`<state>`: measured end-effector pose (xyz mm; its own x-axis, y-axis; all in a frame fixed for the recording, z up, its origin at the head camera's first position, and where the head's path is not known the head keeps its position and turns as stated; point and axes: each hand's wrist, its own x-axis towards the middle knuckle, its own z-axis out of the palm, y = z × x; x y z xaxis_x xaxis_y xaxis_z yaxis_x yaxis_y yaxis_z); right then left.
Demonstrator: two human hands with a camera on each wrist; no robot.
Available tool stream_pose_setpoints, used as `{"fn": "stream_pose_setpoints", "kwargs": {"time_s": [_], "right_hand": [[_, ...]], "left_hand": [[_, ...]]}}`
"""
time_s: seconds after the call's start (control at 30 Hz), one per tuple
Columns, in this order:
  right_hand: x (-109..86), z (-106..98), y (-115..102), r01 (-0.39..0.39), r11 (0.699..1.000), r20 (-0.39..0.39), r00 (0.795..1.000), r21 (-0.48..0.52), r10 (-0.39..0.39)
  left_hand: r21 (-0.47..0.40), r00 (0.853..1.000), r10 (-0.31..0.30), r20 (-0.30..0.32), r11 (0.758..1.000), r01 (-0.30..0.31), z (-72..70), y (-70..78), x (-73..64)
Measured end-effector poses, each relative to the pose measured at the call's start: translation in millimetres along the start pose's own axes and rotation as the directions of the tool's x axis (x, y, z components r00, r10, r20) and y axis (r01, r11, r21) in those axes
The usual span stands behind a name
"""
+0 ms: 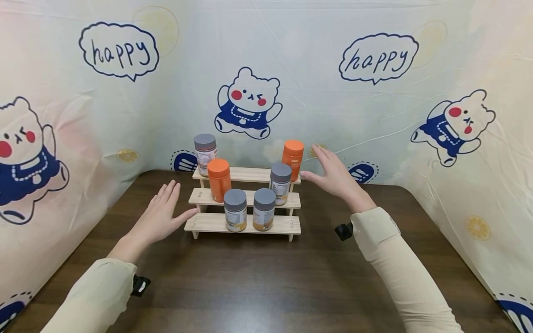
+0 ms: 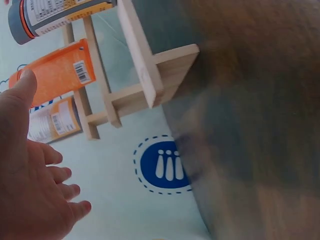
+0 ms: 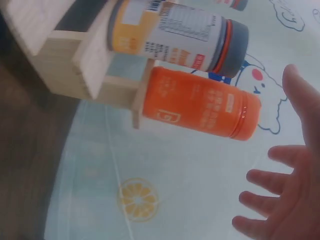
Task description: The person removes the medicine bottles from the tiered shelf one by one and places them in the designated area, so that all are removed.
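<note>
A three-tier wooden rack (image 1: 212, 223) bears several lidded jars. On its top step stand a grey-lidded jar (image 1: 206, 155) at the left and an orange jar (image 1: 293, 159) at the right. The middle step holds another orange jar (image 1: 219, 180) and a grey-lidded jar (image 1: 280, 184). Two grey-lidded jars, one left (image 1: 235, 210) and one right (image 1: 264, 209), share the bottom step. My left hand (image 1: 160, 217) hovers left of the rack, fingers extended and thumb apart. My right hand (image 1: 333, 175) is just right of the top orange jar, fingers extended. Both hands hold nothing.
The rack stands toward the back of a dark brown wooden table (image 1: 266, 282). Behind and beside the table hangs a pale cloth (image 1: 308, 101) printed with bears and lettering. Each wrist carries a small black camera, at the left (image 1: 140, 285) and right (image 1: 343, 231).
</note>
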<state>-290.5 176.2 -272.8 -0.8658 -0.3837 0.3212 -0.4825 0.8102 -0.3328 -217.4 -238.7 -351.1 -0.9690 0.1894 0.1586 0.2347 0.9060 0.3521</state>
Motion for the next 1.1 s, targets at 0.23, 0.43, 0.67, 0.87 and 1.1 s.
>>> {"fn": "stream_pose_setpoints", "kwargs": {"time_s": [0.23, 0.43, 0.67, 0.87, 1.1], "right_hand": [[17.0, -3, -10, -0.001, 0.997, -0.036, 0.999, 0.075, 0.004], [29.2, -1, -14, -0.017, 0.99, -0.061, 0.998, 0.14, 0.026], [39.3, 6, -13, -0.037, 0.972, -0.076, 0.996, 0.231, 0.056], [45.7, 14, -9, -0.084, 0.952, -0.075, 0.991, 0.295, 0.11], [49.6, 21, -4, -0.131, 0.913, -0.069, 0.983, 0.387, 0.17]], "left_hand": [[-0.044, 0.999, 0.034, -0.005, 0.998, -0.034, 8.5, -10.7, -3.6], [-0.082, 0.999, 0.043, 0.03, 0.996, -0.04, 17.2, -19.0, -6.3], [-0.111, 0.998, 0.045, 0.042, 0.993, -0.04, 28.5, -23.1, -9.2], [-0.111, 0.998, 0.051, 0.038, 0.993, -0.046, 38.8, -25.6, -12.5], [-0.113, 0.999, 0.031, 0.043, 0.993, -0.026, 49.8, -27.2, -14.1]]}}
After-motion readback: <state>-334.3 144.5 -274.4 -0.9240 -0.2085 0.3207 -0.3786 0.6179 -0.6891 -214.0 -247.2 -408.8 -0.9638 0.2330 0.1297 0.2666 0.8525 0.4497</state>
